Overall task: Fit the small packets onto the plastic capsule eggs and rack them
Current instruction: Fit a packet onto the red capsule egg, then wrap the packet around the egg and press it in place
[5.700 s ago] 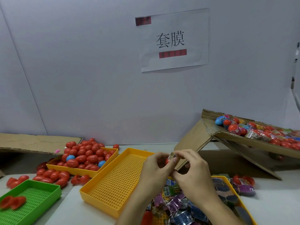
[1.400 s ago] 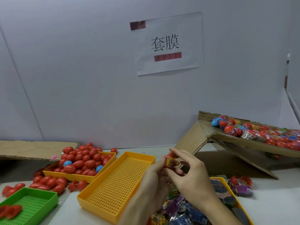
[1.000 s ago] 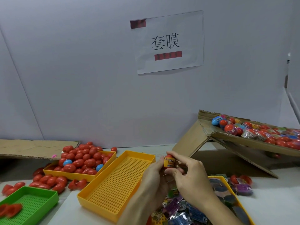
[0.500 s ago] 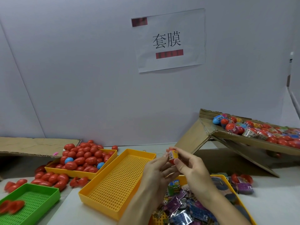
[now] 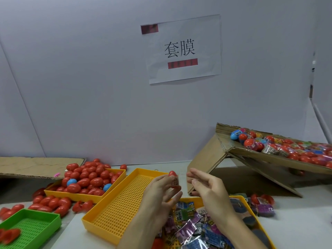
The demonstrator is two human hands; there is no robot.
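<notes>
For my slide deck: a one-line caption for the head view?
Left hand holds a sleeved red egg above the yellow tray; right hand open beside it.

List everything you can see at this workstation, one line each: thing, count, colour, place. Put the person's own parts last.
Paper sign: one, white, on wall.
Plain eggs: many, red, two blue, heaped in far-left yellow tray and spilled around it.
Mesh tray: one, yellow, centre, nothing in it.
Green tray: one, bottom left, red pieces inside.
Packets: many, mixed colours, in near yellow tray.
Cardboard rack: one, brown, right, holding sleeved eggs.
Flat cardboard: one, brown, far left.
Sleeved egg: one, red, in left hand.
Left hand: holds sleeved egg.
Right hand: open beside it.
</notes>
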